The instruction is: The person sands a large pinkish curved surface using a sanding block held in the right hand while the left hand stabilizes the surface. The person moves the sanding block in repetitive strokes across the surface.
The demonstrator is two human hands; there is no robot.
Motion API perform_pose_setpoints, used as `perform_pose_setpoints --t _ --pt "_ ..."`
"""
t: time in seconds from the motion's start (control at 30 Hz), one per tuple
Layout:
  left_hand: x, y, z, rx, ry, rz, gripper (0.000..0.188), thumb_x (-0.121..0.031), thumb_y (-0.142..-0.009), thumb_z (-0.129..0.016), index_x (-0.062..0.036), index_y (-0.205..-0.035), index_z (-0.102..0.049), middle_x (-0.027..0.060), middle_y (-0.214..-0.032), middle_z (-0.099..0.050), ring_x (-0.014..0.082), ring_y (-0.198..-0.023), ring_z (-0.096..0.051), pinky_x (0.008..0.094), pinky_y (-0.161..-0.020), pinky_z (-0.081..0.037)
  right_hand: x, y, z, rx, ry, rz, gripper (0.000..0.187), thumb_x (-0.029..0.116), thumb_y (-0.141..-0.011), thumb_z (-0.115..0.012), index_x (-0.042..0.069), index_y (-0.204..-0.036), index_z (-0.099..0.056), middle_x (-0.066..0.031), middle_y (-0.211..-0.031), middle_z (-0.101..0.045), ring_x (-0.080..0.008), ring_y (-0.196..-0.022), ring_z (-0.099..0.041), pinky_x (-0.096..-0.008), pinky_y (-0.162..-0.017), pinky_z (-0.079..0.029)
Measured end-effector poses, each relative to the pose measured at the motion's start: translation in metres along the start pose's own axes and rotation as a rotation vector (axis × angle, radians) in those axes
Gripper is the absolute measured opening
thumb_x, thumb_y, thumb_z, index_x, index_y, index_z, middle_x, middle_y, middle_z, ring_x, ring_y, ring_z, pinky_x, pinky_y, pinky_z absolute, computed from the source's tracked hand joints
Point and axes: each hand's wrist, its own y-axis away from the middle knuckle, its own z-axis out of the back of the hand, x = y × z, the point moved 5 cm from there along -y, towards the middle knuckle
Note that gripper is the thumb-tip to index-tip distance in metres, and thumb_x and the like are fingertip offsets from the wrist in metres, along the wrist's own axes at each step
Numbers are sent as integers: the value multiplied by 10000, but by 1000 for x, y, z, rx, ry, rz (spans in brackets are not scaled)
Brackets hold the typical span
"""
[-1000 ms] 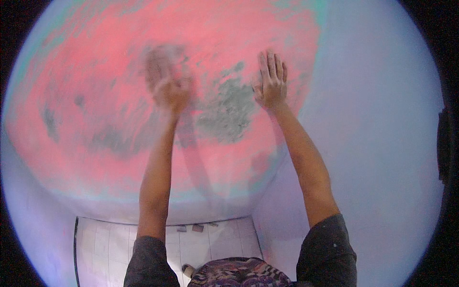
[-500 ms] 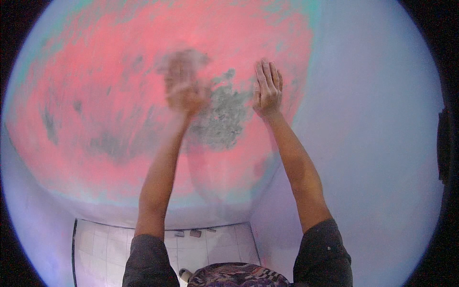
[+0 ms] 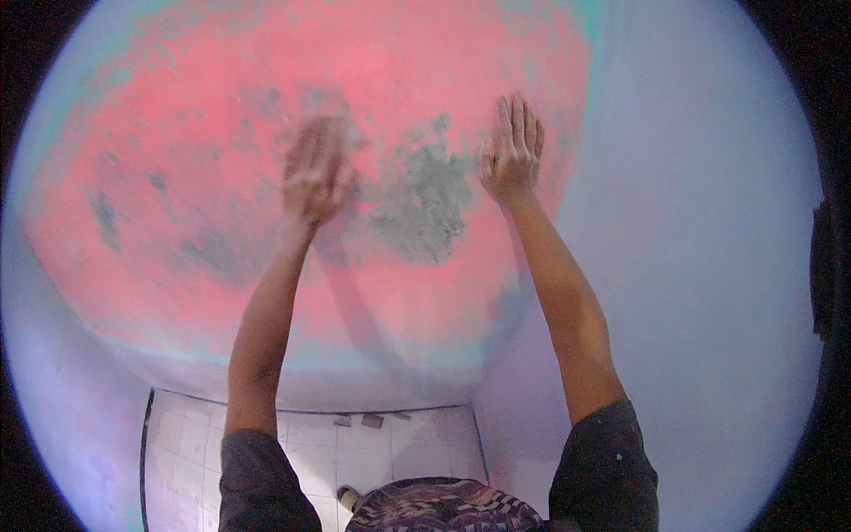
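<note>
A wall (image 3: pixel 425 310) fills most of the view, its surface patched in pink and grey with a greenish rim. My left hand (image 3: pixel 315 168) is against its left-middle part, palm toward the wall. Motion smears its fingers, though they look stretched out. Whether something flat lies under that palm is hidden. My right hand (image 3: pixel 514 155) lies flat on the pink area farther right, fingers straight and the thumb apart, with nothing seen in it. Between the two hands is a rough grey patch (image 3: pixel 425 208) on the wall.
A pale bluish side wall (image 3: pixel 691 239) meets the patched wall at the right. Below is a light tiled floor (image 3: pixel 186 452), with small block-like pieces (image 3: pixel 372 421) along the wall's foot. Part of a shoe (image 3: pixel 347 496) and patterned cloth (image 3: pixel 448 505) show at the bottom.
My left hand has moved left and slightly down across the wall. My right hand has shifted a little to the right. The whole view has also shifted slightly.
</note>
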Motion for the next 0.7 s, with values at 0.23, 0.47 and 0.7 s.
perform_pose_setpoints --t 0.23,0.47,0.7 --pt "89 -24 -17 -83 -602 615 638 -434 -998 -556 -55 -1503 -464 209 -1598 -375 414 -1528 -242 550 -1244 -145 11 -6 -4 -50 -20 1 631 253 -964 -488 66 -1560 -403 -200 -1609 -378 -397 -1506 -310 -556 -1220 -203" --pt "-97 -40 -19 86 136 -200 737 -507 -984 -533 -135 -1593 -347 178 -1658 -284 343 -1547 -232 485 -1265 -150 -3 6 -3 -27 -17 11 616 278 -977 -482 49 -1546 -422 -210 -1589 -404 -406 -1489 -337 -561 -1214 -210" --pt "62 -70 19 -551 49 781 721 -421 -1009 -525 -87 -1606 -297 244 -1646 -271 415 -1549 -179 545 -1255 -50 -4 7 -8 -53 -14 15 648 272 -956 -503 74 -1563 -394 -187 -1612 -377 -394 -1502 -321 -561 -1220 -205"
